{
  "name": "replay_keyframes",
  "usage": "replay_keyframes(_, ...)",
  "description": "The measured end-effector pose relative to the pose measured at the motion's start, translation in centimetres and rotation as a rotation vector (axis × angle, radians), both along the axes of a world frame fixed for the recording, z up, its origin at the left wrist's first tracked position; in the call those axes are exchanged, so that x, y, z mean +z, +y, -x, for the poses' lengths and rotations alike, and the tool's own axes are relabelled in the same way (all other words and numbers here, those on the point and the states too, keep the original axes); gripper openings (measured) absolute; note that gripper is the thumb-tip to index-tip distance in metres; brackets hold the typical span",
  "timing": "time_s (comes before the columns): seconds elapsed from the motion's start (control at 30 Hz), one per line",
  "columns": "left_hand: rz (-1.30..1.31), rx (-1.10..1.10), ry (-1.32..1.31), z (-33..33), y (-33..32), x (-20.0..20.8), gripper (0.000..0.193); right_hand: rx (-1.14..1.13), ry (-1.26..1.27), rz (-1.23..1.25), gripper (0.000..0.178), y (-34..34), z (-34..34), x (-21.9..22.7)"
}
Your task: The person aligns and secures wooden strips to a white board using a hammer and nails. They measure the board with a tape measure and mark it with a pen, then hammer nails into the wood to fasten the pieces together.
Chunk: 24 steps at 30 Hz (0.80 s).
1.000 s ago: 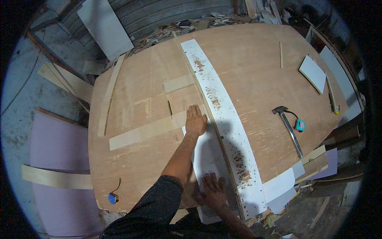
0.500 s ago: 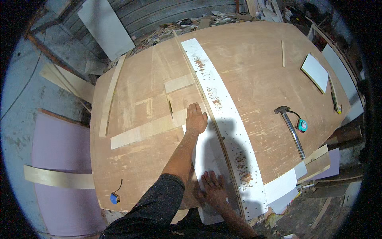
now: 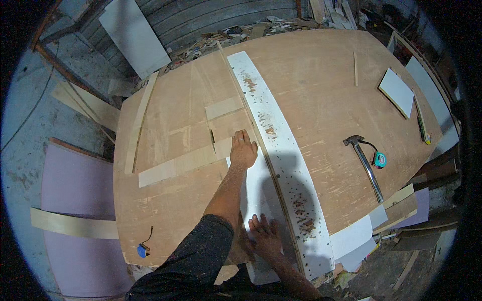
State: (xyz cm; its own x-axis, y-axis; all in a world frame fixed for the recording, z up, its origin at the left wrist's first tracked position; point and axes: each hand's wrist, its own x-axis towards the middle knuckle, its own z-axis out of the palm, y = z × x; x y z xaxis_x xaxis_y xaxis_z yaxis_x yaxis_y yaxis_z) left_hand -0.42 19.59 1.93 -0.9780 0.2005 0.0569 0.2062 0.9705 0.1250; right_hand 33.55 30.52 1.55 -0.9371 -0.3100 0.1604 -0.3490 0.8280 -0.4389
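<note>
My left hand (image 3: 244, 149) lies palm down with extended fingers, close together, where a pale wood strip (image 3: 178, 166) meets the top of a white panel (image 3: 258, 193). Lower down, my right hand (image 3: 265, 236) rests on the same panel, fingers spread. The panel's right edge runs along a long narrow wooden edge strip (image 3: 271, 168). Beside that strip is a long white board (image 3: 286, 145) with brown scuffs and dark specks; shadow covers its near half. A shorter pale wood piece (image 3: 224, 107) lies beyond my left hand.
All this is on a large plywood tabletop (image 3: 321, 100). To the right are a claw hammer (image 3: 366, 165), a teal tape measure (image 3: 379, 160), a small white board (image 3: 396, 93) and a cutter knife (image 3: 425, 131). A blue tape measure (image 3: 143, 250) sits near left; scraps (image 3: 216, 42) pile behind.
</note>
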Motion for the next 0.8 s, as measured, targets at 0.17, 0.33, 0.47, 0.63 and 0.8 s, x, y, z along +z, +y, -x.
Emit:
replay_keyframes(0.17, -0.096, -0.029, 0.147, 0.3, -0.2, -0.6, 0.070, 0.036, 0.044, -0.159, 0.076, 0.0, 0.4, -0.2)
replay_keyframes(0.33, -0.112, -0.033, 0.169, 0.7, -0.3, -1.1, 0.069, 0.017, 0.033, -0.076, 0.077, -0.1, 0.8, 0.1)
replay_keyframes(0.47, -0.100, -0.031, 0.169, 1.0, -0.4, -1.3, 0.068, 0.013, 0.044, -0.022, 0.074, -0.1, 1.1, 0.3)
replay_keyframes(0.63, -0.111, -0.014, 0.149, 0.9, -0.3, -1.0, 0.069, 0.016, 0.057, -0.035, 0.073, -0.3, 1.4, -0.3)
replay_keyframes(0.8, -0.100, 0.031, 0.048, 1.2, -0.3, -0.4, 0.071, 0.045, 0.098, -0.158, 0.074, -0.3, 1.7, -1.2)
